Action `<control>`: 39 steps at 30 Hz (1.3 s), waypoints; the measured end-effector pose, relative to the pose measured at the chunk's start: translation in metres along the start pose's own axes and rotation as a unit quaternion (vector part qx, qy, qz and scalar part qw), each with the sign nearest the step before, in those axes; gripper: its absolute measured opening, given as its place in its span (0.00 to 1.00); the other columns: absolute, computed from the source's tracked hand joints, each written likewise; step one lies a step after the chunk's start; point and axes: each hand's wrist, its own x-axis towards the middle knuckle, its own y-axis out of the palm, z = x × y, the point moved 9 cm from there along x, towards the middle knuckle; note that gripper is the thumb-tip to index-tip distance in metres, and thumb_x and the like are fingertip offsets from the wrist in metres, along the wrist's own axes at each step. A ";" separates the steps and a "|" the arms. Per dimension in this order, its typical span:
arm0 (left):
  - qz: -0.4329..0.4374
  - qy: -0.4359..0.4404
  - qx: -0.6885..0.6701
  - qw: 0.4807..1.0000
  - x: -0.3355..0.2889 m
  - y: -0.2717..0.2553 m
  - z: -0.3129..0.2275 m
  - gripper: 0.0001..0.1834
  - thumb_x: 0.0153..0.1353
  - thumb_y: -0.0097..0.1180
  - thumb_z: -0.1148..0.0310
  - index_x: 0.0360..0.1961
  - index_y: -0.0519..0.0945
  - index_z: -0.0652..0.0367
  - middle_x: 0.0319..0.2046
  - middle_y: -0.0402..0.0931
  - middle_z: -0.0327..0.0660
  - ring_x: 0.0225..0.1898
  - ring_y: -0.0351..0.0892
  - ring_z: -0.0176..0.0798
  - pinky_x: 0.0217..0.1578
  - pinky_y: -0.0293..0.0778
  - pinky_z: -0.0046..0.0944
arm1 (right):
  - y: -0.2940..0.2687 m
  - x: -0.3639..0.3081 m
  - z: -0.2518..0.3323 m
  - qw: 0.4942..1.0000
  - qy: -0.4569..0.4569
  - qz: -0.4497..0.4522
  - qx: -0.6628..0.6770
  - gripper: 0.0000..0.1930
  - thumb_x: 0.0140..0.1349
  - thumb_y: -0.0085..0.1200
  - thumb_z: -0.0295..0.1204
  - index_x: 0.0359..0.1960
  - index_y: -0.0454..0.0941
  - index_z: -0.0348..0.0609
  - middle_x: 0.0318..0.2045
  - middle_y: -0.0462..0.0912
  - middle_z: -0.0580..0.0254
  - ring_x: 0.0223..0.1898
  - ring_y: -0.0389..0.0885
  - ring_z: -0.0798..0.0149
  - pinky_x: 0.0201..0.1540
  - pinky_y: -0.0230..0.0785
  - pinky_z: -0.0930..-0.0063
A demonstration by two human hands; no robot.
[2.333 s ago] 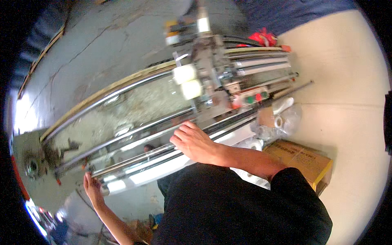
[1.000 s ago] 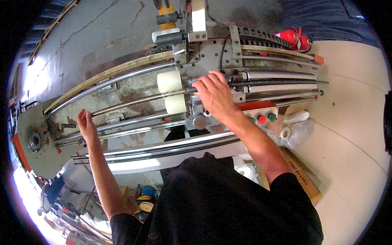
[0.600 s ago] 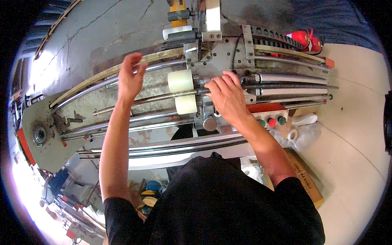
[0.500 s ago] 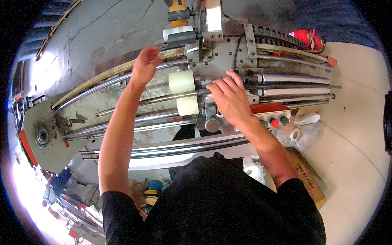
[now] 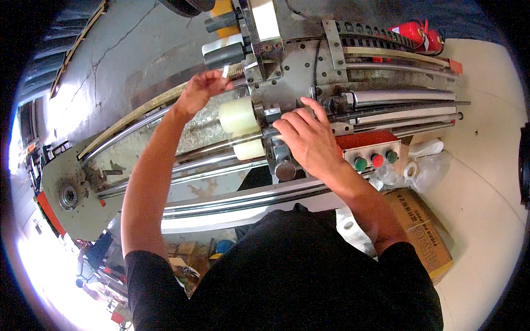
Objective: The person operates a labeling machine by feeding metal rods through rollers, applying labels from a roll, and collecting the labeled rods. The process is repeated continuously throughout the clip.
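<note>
Fingers of the right hand lie spread on the machine's metal carriage.
Left hand, fingers curled together, reaches just above the cream roller.

My left arm reaches up and away from me, bare from the short black sleeve at the shoulder, the elbow nearly straight and the forearm slanting toward the far right. My left hand is at the far end of that reach, wrist bent a little, fingers curled in and pinched together at the tips with the thumb. My right arm comes out from the near right, forearm angled to the far left. My right hand lies palm down, back of the hand facing me, fingers spread loosely and stretched forward, the index finger pointing farthest. The two hands sit apart, left farther out than right.
</note>
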 end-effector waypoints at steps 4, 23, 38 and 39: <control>0.045 -0.091 0.008 0.995 -0.049 -0.006 0.027 0.11 0.68 0.63 0.66 0.49 0.80 0.54 0.44 0.83 0.34 0.50 0.81 0.32 0.56 0.77 0.39 | -0.003 -0.007 0.005 1.000 -0.003 0.013 -0.001 0.16 0.55 0.66 0.31 0.46 0.80 0.46 0.42 0.81 0.66 0.49 0.79 0.62 0.72 0.58 0.48; 0.027 -0.220 0.123 0.967 -0.112 0.062 0.017 0.20 0.64 0.67 0.67 0.51 0.72 0.62 0.41 0.84 0.49 0.41 0.85 0.40 0.43 0.82 0.37 | -0.006 -0.021 0.010 1.000 0.006 -0.006 0.028 0.18 0.51 0.70 0.30 0.45 0.81 0.46 0.41 0.82 0.65 0.48 0.80 0.61 0.71 0.57 0.49; -0.101 -0.084 0.249 0.960 -0.140 0.025 -0.058 0.20 0.65 0.63 0.67 0.52 0.69 0.64 0.31 0.86 0.48 0.33 0.86 0.39 0.38 0.80 0.38 | -0.008 -0.016 0.011 1.000 0.018 -0.010 0.023 0.18 0.51 0.70 0.30 0.45 0.81 0.48 0.41 0.82 0.68 0.48 0.80 0.61 0.72 0.56 0.52; -0.086 -0.121 0.258 0.955 -0.140 0.019 -0.038 0.20 0.63 0.63 0.66 0.50 0.71 0.64 0.31 0.86 0.48 0.33 0.86 0.40 0.39 0.80 0.39 | -0.008 -0.017 0.011 0.999 0.014 -0.019 0.033 0.18 0.51 0.70 0.29 0.45 0.81 0.49 0.41 0.82 0.67 0.47 0.80 0.61 0.72 0.57 0.51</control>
